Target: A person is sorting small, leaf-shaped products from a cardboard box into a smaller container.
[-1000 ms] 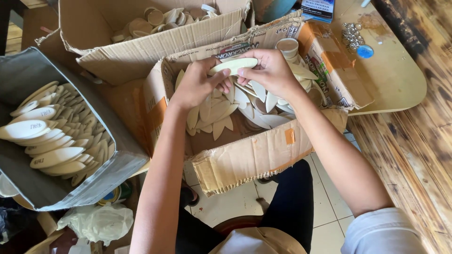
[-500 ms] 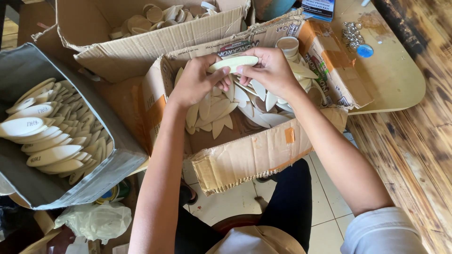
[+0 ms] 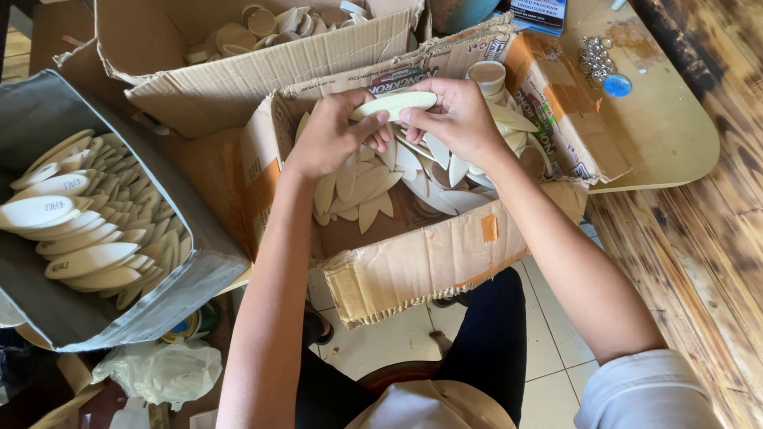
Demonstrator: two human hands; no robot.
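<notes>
Both hands meet over an open cardboard box [image 3: 413, 266] holding several pale, leaf-shaped wooden pieces [image 3: 362, 191]. My left hand [image 3: 330, 135] and my right hand [image 3: 457, 119] together pinch one cream oval piece [image 3: 395, 104], held flat above the pile. The left fingers grip its left end, the right fingers its right end. More pointed pieces lie loose under my palms.
A grey box [image 3: 95, 306] at the left is packed with stacked oval pieces [image 3: 87, 214]. Behind stands another cardboard box [image 3: 238, 79] with round wooden discs. A wooden table [image 3: 660, 127] at the right carries small metal bits and a blue cap. White plastic bag lies on the tiled floor.
Both hands keep hold of the oval piece over the box; the view has shifted only slightly.
</notes>
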